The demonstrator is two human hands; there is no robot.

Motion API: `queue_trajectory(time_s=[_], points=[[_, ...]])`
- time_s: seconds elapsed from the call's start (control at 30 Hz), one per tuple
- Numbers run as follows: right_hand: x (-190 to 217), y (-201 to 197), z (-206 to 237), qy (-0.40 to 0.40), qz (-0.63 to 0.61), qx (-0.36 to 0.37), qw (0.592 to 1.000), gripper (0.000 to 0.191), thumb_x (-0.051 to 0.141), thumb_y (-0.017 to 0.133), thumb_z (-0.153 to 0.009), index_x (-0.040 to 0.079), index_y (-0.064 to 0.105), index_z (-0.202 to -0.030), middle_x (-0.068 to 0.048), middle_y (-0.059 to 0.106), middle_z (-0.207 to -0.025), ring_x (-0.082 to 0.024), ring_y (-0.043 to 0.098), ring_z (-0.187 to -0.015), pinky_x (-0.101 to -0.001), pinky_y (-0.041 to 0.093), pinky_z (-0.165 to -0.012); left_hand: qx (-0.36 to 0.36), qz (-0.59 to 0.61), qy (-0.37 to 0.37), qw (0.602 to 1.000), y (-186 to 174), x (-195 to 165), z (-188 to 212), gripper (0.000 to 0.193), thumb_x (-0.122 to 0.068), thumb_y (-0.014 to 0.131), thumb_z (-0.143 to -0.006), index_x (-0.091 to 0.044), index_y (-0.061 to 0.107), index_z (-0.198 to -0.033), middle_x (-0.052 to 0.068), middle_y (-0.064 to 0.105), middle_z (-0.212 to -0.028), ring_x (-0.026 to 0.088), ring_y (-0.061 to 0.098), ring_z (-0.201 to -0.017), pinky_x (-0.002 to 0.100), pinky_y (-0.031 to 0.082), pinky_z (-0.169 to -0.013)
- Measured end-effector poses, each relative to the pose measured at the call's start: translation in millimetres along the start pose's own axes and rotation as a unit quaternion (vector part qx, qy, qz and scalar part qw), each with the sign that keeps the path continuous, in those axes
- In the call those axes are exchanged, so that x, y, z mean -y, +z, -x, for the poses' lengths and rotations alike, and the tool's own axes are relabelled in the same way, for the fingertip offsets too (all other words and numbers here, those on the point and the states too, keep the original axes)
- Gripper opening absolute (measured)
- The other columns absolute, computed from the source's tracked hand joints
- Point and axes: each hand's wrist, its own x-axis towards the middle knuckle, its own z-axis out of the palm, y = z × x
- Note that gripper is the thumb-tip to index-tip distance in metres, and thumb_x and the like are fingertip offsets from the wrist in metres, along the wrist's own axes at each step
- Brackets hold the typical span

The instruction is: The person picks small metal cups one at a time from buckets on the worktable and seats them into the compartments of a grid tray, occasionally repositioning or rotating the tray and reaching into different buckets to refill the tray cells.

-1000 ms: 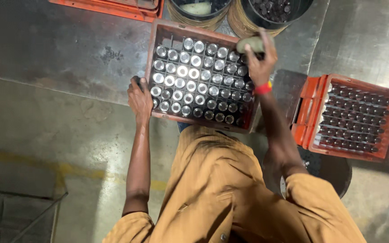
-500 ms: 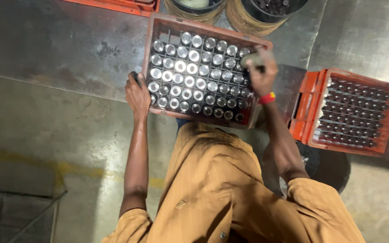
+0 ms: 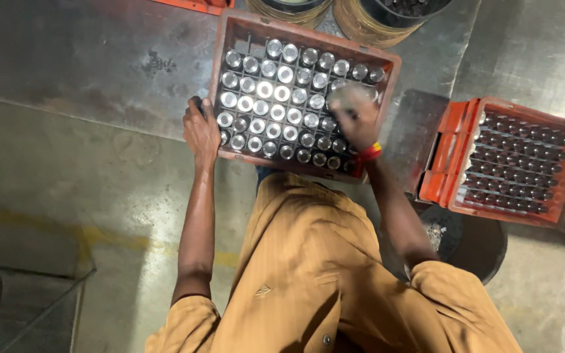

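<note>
Left hand (image 3: 201, 131), arm extended, fingers curled in a grip; right hand (image 3: 356, 117) lowered, fingers closed.

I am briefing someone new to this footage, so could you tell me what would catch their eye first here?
The orange crate at top centre draws the eye first, its grid packed with bottles whose shiny caps catch the light. The left hand grips its left edge while the right hand lies over the bottles on its right side. A second orange crate of darker bottles sits to the right.
</note>
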Motion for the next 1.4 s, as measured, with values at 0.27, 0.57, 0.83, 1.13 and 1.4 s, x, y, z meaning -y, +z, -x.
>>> queue_trajectory(time_s=[0.27,0.57,0.83,1.13,1.4], points=[[-13,-21,18,-0.034,0.066,-0.026,0.997,0.034,0.015,0.077,-0.097,-0.002,0.068,-0.125,-0.017,0.071,-0.127,-0.03,0.068,-0.12,-0.046,0.053,-0.104,-0.009,0.016,0.026,0.999,2,0,-2,0.047,-0.043,0.042,-0.11,-0.002,0.058,-0.127,0.028,0.069,-0.114,0.047,0.066,-0.103,0.056,0.051,-0.083],[-11,6,55,-0.078,-0.048,0.126,0.988,0.035,0.009,0.079,-0.098,0.003,0.066,-0.13,-0.016,0.073,-0.12,-0.032,0.07,-0.119,-0.0436,0.059,-0.102,-0.012,0.009,0.023,1.0,4,4,-6,0.044,-0.042,0.045,-0.109,-0.003,0.059,-0.124,0.027,0.069,-0.109,0.048,0.065,-0.1,0.057,0.05,-0.081],[-9,-31,59,-0.012,0.003,-0.018,1.0,0.045,0.007,0.079,-0.093,-0.003,0.06,-0.132,-0.024,0.068,-0.123,-0.038,0.068,-0.114,-0.0448,0.059,-0.095,-0.005,0.019,0.025,1.0,3,1,-8,0.044,-0.042,0.044,-0.11,-0.002,0.059,-0.123,0.026,0.069,-0.107,0.047,0.066,-0.099,0.057,0.05,-0.08],[12,-4,72,-0.102,-0.055,-0.093,0.989,0.032,0.003,0.08,-0.094,0.007,0.063,-0.12,-0.013,0.07,-0.11,-0.029,0.071,-0.108,-0.0455,0.063,-0.096,-0.01,0.018,0.029,0.999,6,2,-15,0.047,-0.044,0.041,-0.111,-0.001,0.058,-0.123,0.028,0.069,-0.107,0.048,0.066,-0.098,0.058,0.049,-0.079],[8,-30,86,-0.039,-0.064,-0.021,0.997,0.038,0.007,0.076,-0.097,0.003,0.06,-0.132,-0.023,0.069,-0.121,-0.034,0.069,-0.115,-0.045,0.063,-0.094,-0.014,0.024,0.029,0.999,11,0,-16,0.046,-0.042,0.042,-0.109,-0.001,0.058,-0.122,0.028,0.069,-0.108,0.048,0.066,-0.098,0.057,0.05,-0.079]])
